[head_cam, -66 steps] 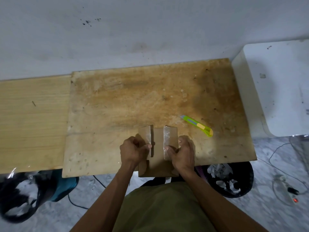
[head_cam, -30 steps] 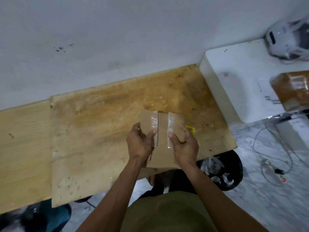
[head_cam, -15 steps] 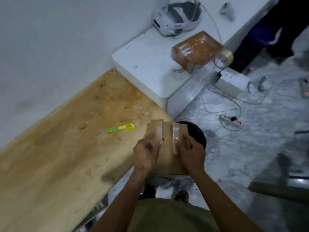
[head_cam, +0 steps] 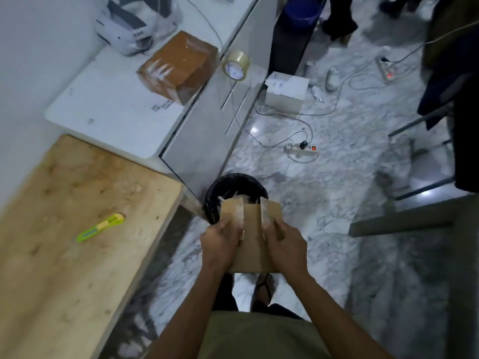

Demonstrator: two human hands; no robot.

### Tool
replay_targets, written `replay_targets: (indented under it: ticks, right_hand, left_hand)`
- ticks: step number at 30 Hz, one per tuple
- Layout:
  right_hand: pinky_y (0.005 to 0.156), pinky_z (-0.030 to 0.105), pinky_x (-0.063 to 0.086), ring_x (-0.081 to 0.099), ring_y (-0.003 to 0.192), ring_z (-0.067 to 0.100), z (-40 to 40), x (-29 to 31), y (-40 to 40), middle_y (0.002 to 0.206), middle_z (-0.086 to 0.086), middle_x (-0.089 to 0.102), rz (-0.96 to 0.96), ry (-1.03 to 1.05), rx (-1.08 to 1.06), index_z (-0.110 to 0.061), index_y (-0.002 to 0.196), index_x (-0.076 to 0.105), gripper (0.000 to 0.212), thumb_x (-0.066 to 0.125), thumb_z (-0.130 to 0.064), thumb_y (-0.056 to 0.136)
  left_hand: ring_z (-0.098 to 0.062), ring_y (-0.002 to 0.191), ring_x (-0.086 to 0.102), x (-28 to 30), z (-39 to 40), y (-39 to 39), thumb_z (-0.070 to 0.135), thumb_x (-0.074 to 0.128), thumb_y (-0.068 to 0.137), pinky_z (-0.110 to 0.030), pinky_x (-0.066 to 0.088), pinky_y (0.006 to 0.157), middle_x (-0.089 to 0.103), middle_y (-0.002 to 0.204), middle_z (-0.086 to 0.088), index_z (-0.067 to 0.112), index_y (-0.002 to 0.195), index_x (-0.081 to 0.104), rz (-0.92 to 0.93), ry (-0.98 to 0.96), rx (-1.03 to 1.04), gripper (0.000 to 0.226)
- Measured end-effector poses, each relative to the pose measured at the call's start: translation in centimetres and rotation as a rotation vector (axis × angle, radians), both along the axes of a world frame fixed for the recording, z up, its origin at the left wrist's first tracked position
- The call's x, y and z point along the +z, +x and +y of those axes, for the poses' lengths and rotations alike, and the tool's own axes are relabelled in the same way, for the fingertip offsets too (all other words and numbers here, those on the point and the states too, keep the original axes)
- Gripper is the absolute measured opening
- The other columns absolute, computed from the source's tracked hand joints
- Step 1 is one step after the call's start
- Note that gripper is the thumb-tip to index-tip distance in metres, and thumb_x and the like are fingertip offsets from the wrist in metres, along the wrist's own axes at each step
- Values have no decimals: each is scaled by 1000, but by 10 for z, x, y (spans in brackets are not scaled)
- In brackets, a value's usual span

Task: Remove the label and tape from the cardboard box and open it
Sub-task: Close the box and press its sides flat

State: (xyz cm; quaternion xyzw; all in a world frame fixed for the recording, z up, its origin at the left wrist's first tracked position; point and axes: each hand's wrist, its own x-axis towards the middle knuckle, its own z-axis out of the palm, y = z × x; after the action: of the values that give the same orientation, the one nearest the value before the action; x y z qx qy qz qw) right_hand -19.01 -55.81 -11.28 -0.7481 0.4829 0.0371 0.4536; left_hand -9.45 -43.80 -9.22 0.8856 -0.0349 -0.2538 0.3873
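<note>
Nearest the camera, at 6 o'clock, two bare forearms reach out over a marble floor [head_cam: 337,208], both hands clamped on a small cardboard box [head_cam: 252,239] held in the air. At 7 o'clock of the box, the left hand [head_cam: 220,244] grips its left flap with curled fingers; at 5 o'clock, the right hand [head_cam: 286,248] grips the right flap the same way. Both flaps stand up and apart, with shiny clear tape [head_cam: 265,216] along their inner edges, so the box top is open. Just beyond the box, at 12 o'clock, a black bin [head_cam: 233,185] holds pale scraps. Over at 9 o'clock lies a wooden board [head_cam: 64,255] with a green and yellow cutter [head_cam: 100,227] resting on it. Farther off, at 11 o'clock, a white cabinet [head_cam: 111,107] carries a taped brown parcel [head_cam: 178,67], a roll of clear tape [head_cam: 236,64] at its edge, and a white headset [head_cam: 129,27]. At 1 o'clock, a power strip [head_cam: 302,149] and cables lie on the floor.
</note>
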Motion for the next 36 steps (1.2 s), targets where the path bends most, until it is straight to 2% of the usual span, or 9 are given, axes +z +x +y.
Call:
replay_targets:
  ticks: [2, 5, 10, 17, 22, 26, 30, 32, 36]
  right_hand:
    - [93, 33, 42, 53, 117, 26, -3, -5, 11, 133, 10, 55, 10, -10, 4, -21, 133, 57, 52, 48, -54, 94]
    - [93, 34, 40, 51, 122, 28, -9, -20, 38, 139, 9, 50, 69, -3, 32, -23, 130, 59, 48, 46, -53, 95]
    - [73, 29, 39, 58, 95, 25, -20, -47, 81, 109, 9, 62, 137, 9, 11, -19, 119, 64, 48, 42, -55, 96]
    - [90, 36, 49, 59, 113, 27, -39, -107, 132, 125, 8, 64, 180, 128, -50, -21, 131, 60, 51, 46, -55, 95]
    - [87, 30, 45, 61, 110, 28, -58, -176, 160, 122, 11, 66, 241, 156, -5, -16, 126, 63, 46, 47, -47, 97]
    - [84, 33, 43, 61, 104, 34, -78, -246, 179, 110, 20, 68, 263, 167, 75, -8, 118, 66, 40, 44, -37, 101]
    - [90, 40, 47, 61, 96, 37, -87, -327, 196, 100, 24, 68, 213, 197, 106, 2, 110, 66, 47, 37, -35, 103]
    - [85, 35, 46, 61, 101, 36, -91, -361, 203, 108, 22, 67, 219, 224, 52, -1, 120, 63, 53, 32, -41, 104]
    - [102, 39, 38, 47, 128, 36, -98, -381, 199, 140, 20, 51, 321, 195, 50, -6, 140, 47, 56, 27, -44, 103]
  left_hand:
    - [-30, 81, 65, -6, -4, 10, 41, 60, 92, -36, 50, 70, 71, 91, -17, 14, 117, 67, -17, 117, -113, 36]
    - [-25, 73, 60, -27, -11, 36, 40, 54, 95, -32, 43, 62, 67, 92, -14, 10, 104, 68, -43, 211, -182, 34]
    - [-30, 84, 62, -65, -21, 79, 38, 52, 97, -33, 38, 66, 66, 96, -15, 6, 92, 71, -20, 253, -220, 37]
    - [-26, 73, 58, -127, -37, 128, 30, 54, 97, -30, 28, 59, 62, 80, -14, 6, 79, 66, 138, 259, -150, 33]
    - [-25, 91, 64, -195, -54, 150, 33, 60, 93, -30, 49, 76, 71, 97, -8, 10, 99, 75, 258, 224, 25, 28]
    - [-21, 82, 60, -277, -67, 163, 34, 59, 92, -31, 46, 70, 67, 89, -6, 13, 96, 75, 270, 259, 67, 27]
    - [-30, 95, 62, -362, -72, 178, 45, 47, 98, -32, 48, 76, 69, 103, -14, 13, 106, 73, 316, 286, 96, 42]
    - [-34, 104, 60, -392, -71, 184, 46, 36, 102, -38, 50, 86, 65, 113, -17, 12, 117, 68, 338, 284, 63, 49]
    - [-35, 116, 56, -402, -67, 186, 42, 34, 102, -35, 43, 92, 62, 125, -19, 8, 126, 62, 272, 328, -64, 50]
